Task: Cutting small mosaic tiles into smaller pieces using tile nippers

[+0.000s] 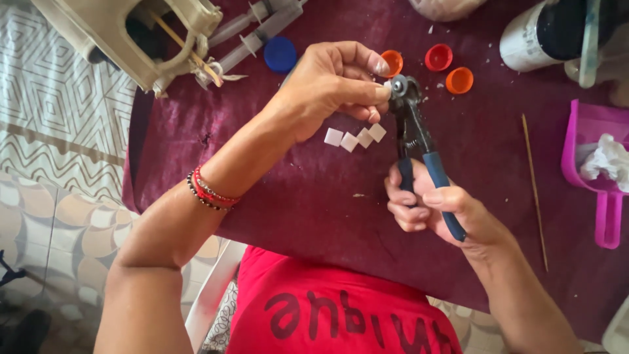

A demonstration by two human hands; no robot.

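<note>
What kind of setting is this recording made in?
Probably a home craft table, not a workshop: a maroon cloth-covered table on patterned floor tiles, with small white square tile pieces, blue-handled nippers and loose plastic bottle caps.

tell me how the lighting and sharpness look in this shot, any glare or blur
Head view: soft, even light with faint shadows on the maroon tablecloth; the left hand, right hand, blue-handled nippers and white tile pieces are sharp; mild sheen on the white can at upper right; the edges bow slightly from the wide lens, and the pink scoop is cut off at the frame edge.
</note>
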